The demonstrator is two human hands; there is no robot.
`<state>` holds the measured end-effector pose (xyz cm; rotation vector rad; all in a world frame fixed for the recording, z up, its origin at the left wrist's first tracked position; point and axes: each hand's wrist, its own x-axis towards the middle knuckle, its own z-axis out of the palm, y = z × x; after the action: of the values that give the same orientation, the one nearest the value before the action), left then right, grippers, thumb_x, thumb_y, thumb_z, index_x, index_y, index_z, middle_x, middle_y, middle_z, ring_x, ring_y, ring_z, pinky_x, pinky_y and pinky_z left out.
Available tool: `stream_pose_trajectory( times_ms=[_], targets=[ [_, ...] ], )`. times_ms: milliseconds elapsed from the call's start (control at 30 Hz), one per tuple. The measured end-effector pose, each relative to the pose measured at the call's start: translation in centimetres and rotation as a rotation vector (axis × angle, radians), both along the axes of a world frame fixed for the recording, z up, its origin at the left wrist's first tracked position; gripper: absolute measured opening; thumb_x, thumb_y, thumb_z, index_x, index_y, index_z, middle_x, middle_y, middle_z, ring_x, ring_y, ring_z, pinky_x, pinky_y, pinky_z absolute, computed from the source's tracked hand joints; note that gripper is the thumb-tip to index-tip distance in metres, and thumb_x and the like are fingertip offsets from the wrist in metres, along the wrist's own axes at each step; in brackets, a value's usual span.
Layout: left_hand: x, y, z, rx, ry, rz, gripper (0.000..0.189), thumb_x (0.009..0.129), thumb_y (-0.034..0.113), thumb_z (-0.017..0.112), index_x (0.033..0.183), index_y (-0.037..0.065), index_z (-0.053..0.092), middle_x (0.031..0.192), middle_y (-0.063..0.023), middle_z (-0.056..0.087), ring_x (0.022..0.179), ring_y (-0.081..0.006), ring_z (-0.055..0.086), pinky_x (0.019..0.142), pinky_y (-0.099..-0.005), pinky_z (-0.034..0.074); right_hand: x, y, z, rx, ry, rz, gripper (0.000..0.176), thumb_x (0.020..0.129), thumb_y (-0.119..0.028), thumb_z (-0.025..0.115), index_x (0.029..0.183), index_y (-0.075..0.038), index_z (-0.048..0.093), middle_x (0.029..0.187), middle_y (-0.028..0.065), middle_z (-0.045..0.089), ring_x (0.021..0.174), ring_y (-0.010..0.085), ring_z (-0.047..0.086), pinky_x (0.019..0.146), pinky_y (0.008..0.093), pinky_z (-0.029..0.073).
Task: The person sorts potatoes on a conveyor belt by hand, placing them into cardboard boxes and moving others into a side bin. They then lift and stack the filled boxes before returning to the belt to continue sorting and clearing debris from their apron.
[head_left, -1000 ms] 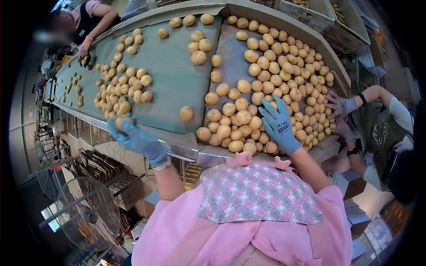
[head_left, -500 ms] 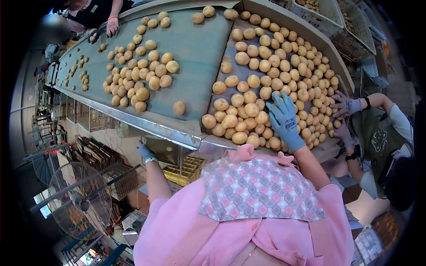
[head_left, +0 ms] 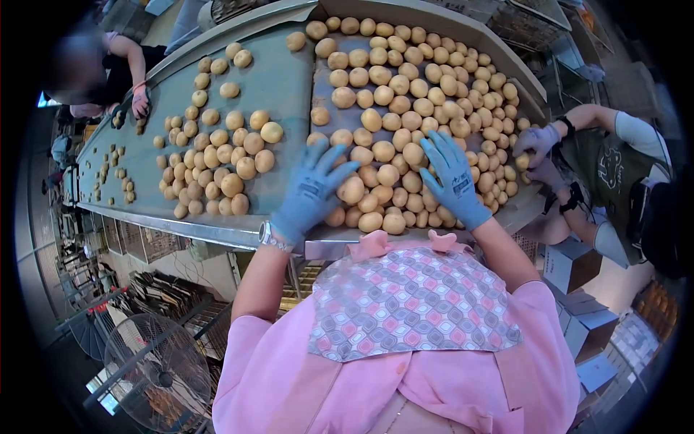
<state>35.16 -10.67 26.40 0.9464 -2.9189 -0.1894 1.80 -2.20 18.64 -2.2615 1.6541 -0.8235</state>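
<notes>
Round tan potatoes (head_left: 398,121) cover the dark right-hand surface in front of me. My left hand (head_left: 309,189), in a blue glove, lies at the near left edge of this pile. Its fingers are spread and touch the nearest potatoes, with nothing gripped. My right hand (head_left: 452,181), also blue-gloved, rests open on top of the pile's middle, fingers stretched away from me. Some potatoes beneath both palms are hidden. Left of the pile, a looser group of potatoes (head_left: 217,155) sits on the green conveyor belt (head_left: 282,87).
On the right, a co-worker's gloved hands (head_left: 538,145) are at the pile's edge, around a potato. At far left, another person's pink-gloved hand (head_left: 140,101) reaches over the belt. A metal rim (head_left: 195,230) runs along the near side. A large fan (head_left: 160,372) stands lower left.
My left hand has come up from below the belt's edge onto the potatoes. My right hand stays open on the pile. The view has shifted, and the co-worker's hands at right have come together.
</notes>
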Motion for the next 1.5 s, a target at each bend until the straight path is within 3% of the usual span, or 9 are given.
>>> stream_pose_trajectory(
  times_ms=[133,200,333,633,733,800,1100,1300,1500],
  targets=[
    [1.6,-4.7,0.5,-0.093,0.094,0.505,0.055,0.093,0.015,0.067,0.148,0.017,0.06,0.157,-0.0196,0.047,0.142,-0.046,0.045,0.12,-0.0547,0.036,-0.6,2.6,0.1,-0.007,0.012,0.04,0.044,0.094,-0.017,0.07,0.137,-0.01,0.067,0.148,0.0132,0.061,0.136,0.0349,0.057,0.115,0.0486,0.043],
    [2.4,-5.5,1.0,-0.452,0.09,0.658,0.052,0.094,0.015,0.066,0.146,0.015,0.061,0.154,-0.0211,0.049,0.141,-0.0455,0.046,0.118,-0.0556,0.037,-0.8,2.3,0.0,-0.061,0.043,-0.009,0.041,0.093,-0.014,0.07,0.133,-0.011,0.069,0.146,0.0116,0.063,0.133,0.0338,0.059,0.113,0.0471,0.045],
    [0.4,-2.1,3.1,-0.185,0.418,0.637,0.043,0.096,0.018,0.066,0.139,0.015,0.068,0.151,-0.0188,0.054,0.142,-0.0444,0.045,0.12,-0.0539,0.035,1.7,-1.6,3.6,-0.169,0.168,-0.032,0.04,0.092,-0.007,0.069,0.132,-0.014,0.07,0.14,0.0082,0.066,0.128,0.0311,0.061,0.109,0.0444,0.048],
    [2.0,-2.6,0.9,-0.166,0.456,0.44,0.036,0.094,0.015,0.069,0.129,0.015,0.071,0.145,-0.0177,0.057,0.141,-0.0454,0.046,0.119,-0.0584,0.034,4.9,-9.2,1.0,-0.007,0.349,0.012,0.023,0.091,-0.014,0.068,0.111,-0.022,0.071,0.111,0.0033,0.058,0.107,0.0221,0.062,0.082,0.0391,0.053],
    [2.9,-2.9,1.0,-0.132,0.487,0.477,0.033,0.095,0.014,0.068,0.128,0.014,0.071,0.146,-0.0168,0.057,0.142,-0.0442,0.046,0.121,-0.0584,0.033,3.2,-8.6,1.2,0.008,-0.037,-0.046,0.04,0.084,-0.026,0.082,0.122,-0.019,0.071,0.113,0.0064,0.063,0.102,0.0241,0.065,0.083,0.0385,0.057],
    [3.1,-3.4,1.7,-0.133,0.486,0.461,0.032,0.095,0.015,0.069,0.126,0.013,0.071,0.146,-0.0166,0.057,0.141,-0.0441,0.046,0.121,-0.0584,0.033,3.5,-8.4,5.1,0.363,-0.338,-0.205,0.057,0.078,-0.03,0.094,0.125,-0.009,0.07,0.109,0.007,0.064,0.092,0.0216,0.063,0.082,0.0346,0.056],
    [2.3,-2.7,5.8,0.047,0.429,0.166,0.039,0.089,0.032,0.077,0.126,0.023,0.074,0.15,-0.0107,0.058,0.148,-0.0461,0.041,0.126,-0.0604,0.026,5.2,-6.2,6.5,0.158,-0.612,-0.115,0.039,0.09,-0.029,0.085,0.117,-0.004,0.07,0.105,0.0052,0.068,0.098,0.0186,0.064,0.089,0.035,0.055],
    [3.2,-2.6,6.4,0.014,0.306,0.149,0.047,0.077,0.029,0.086,0.122,0.028,0.077,0.147,-0.0108,0.06,0.143,-0.044,0.047,0.123,-0.0636,0.029,10.4,-5.1,4.8,0.794,-1.596,0.158,0.031,0.108,-0.028,0.063,0.13,-0.007,0.066,0.114,0.003,0.067,0.091,0.0125,0.063,0.083,0.0266,0.057],
    [4.2,-2.8,6.7,-0.024,0.311,0.19,0.045,0.08,0.026,0.085,0.124,0.027,0.076,0.146,-0.0105,0.061,0.142,-0.0416,0.049,0.124,-0.0627,0.029,0.3,-12.6,6.0,0.907,-1.921,-0.059,0.027,0.108,-0.024,0.06,0.128,-0.006,0.064,0.115,0.0051,0.069,0.096,0.0145,0.066,0.086,0.0289,0.058]
  ],
)
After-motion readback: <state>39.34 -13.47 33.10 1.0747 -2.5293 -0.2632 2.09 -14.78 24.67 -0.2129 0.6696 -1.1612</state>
